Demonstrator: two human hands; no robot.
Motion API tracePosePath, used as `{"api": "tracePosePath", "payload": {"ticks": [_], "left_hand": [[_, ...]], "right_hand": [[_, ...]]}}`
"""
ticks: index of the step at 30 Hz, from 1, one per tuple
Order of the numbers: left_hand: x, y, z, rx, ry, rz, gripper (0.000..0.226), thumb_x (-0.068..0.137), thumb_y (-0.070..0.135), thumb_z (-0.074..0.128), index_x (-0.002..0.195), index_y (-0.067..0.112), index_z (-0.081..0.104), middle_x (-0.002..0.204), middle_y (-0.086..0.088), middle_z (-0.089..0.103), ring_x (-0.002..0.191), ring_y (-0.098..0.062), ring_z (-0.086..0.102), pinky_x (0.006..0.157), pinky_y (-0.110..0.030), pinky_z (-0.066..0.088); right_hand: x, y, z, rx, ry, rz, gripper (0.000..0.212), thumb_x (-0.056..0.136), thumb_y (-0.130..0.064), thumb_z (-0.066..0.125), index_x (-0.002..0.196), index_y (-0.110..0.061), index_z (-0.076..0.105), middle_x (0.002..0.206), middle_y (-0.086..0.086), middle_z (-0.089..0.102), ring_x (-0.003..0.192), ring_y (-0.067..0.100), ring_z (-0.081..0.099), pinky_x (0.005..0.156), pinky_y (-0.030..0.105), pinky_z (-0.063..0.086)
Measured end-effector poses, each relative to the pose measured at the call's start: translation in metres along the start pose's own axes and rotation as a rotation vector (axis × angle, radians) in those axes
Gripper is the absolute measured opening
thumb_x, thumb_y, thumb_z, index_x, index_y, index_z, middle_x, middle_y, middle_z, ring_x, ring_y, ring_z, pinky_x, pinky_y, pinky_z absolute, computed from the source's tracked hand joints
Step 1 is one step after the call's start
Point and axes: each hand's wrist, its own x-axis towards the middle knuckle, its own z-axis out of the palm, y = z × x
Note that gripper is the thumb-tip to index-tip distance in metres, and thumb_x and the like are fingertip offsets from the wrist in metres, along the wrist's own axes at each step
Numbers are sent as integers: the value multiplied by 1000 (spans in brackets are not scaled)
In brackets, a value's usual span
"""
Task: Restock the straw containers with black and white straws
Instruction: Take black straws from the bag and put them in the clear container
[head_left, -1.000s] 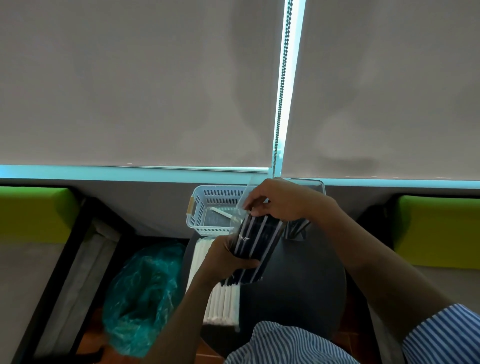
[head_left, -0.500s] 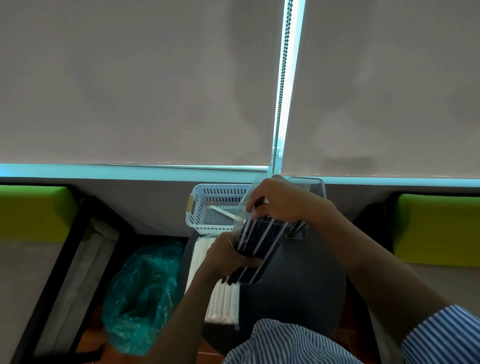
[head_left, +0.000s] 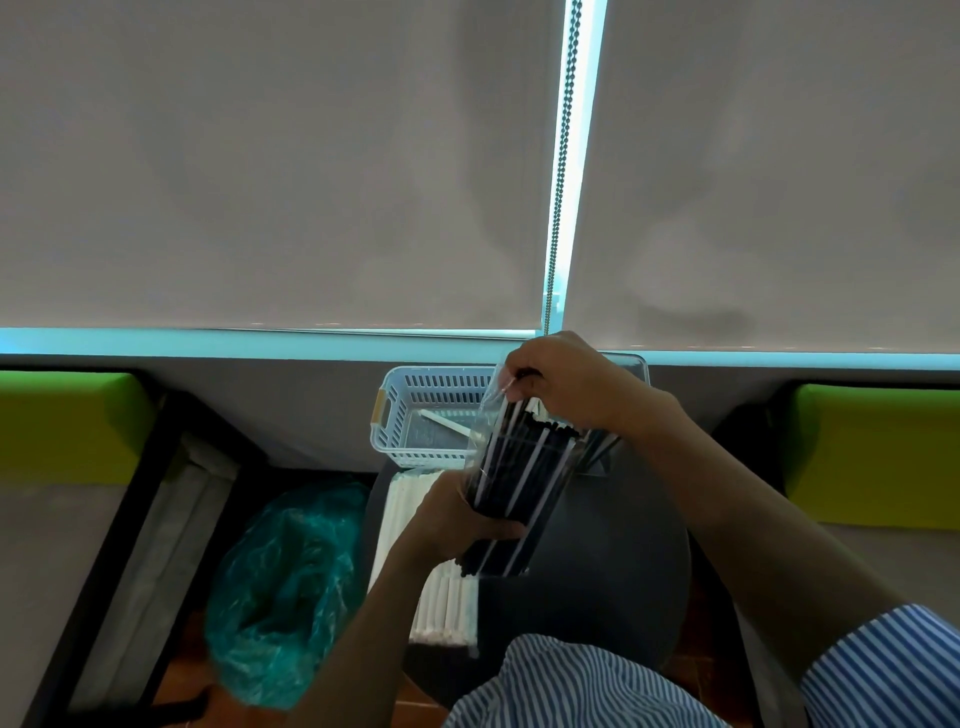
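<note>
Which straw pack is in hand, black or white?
The black straws, in a clear sleeve: left hand grips the lower part, right hand works at the top. The white straws lie untouched on the dark table.

— What is the person wearing?
— A short-sleeved cotton shirt with thin blue and white stripes (head_left: 582, 686); one striped sleeve (head_left: 883, 670) ends above the right elbow.
— Anything on the arms?
— No. Both forearms are bare, and the left hand (head_left: 452, 519) and right hand (head_left: 566, 384) are bare too.

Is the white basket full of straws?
No, the white basket holds just one white straw lying on its otherwise bare bottom.
</note>
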Motion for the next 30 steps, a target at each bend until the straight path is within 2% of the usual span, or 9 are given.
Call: {"api": "tracePosePath", "payload": {"ticks": [3, 6, 9, 11, 16, 20, 23, 26, 30], "left_hand": [[0, 1, 2, -23, -6, 0, 39, 65, 12, 92, 98, 24, 75, 100, 4, 78, 94, -11, 74, 90, -42, 60], [-1, 1, 2, -59, 6, -2, 39, 65, 9, 92, 101, 15, 75, 99, 2, 79, 95, -13, 75, 91, -43, 60], [-1, 3, 2, -76, 1, -5, 40, 66, 8, 91, 102, 12, 75, 100, 1, 78, 96, -14, 75, 91, -43, 60], [0, 3, 1, -80, -17, -5, 40, 67, 7, 91, 103, 11, 75, 101, 0, 78, 97, -16, 75, 92, -44, 59], [0, 2, 1, -78, -28, -12, 40, 66, 7, 91, 102, 9, 75, 101, -2, 78, 97, -18, 75, 91, -47, 59], [-2, 2, 1, -80, -21, -16, 39, 66, 8, 91, 102, 12, 76, 101, 0, 79, 97, -16, 75, 91, -45, 59], [-3, 6, 1, -92, -15, -5, 39, 67, 8, 90, 102, 14, 76, 102, 3, 78, 97, -13, 74, 92, -42, 59], [-2, 10, 0, -109, -8, -2, 40, 67, 8, 90, 104, 12, 75, 103, 2, 78, 98, -14, 74, 92, -42, 59], [-2, 13, 1, -110, -8, 31, 41, 68, 7, 90, 105, 10, 75, 103, 1, 78, 99, -14, 74, 90, -37, 60]], "right_hand": [[-3, -2, -3, 39, 15, 28, 13, 93, -5, 66, 102, -9, 76, 89, -5, 74, 77, -5, 64, 82, 18, 53], [-9, -4, -5, 100, -64, 77, 28, 90, -14, 72, 117, -17, 69, 103, -6, 71, 89, 6, 66, 87, 19, 50], [-10, -4, -2, 73, -113, 70, 29, 88, -18, 75, 117, -22, 68, 110, -8, 70, 95, 9, 64, 90, 23, 49], [-9, -4, 0, 73, -59, 62, 21, 88, -13, 74, 109, -16, 73, 98, -8, 72, 88, 4, 64, 86, 22, 50], [-12, -3, -2, 95, -3, 78, 16, 88, -3, 70, 102, -10, 75, 79, -16, 65, 69, -11, 60, 67, 3, 41], [-11, 1, -1, 182, 108, 115, 19, 86, -8, 74, 103, -17, 71, 83, -14, 67, 74, -2, 62, 71, 12, 43], [-15, -4, 2, 379, 113, 202, 37, 89, -19, 75, 121, -21, 57, 81, -6, 68, 61, 1, 60, 62, 14, 47], [-16, -9, 7, 364, 98, 244, 42, 87, -31, 76, 122, -21, 56, 89, -2, 70, 74, 14, 66, 74, 24, 53], [-13, -13, 17, 387, 119, 249, 21, 88, -32, 75, 103, -23, 65, 95, -4, 72, 90, 11, 69, 87, 31, 55]]}}
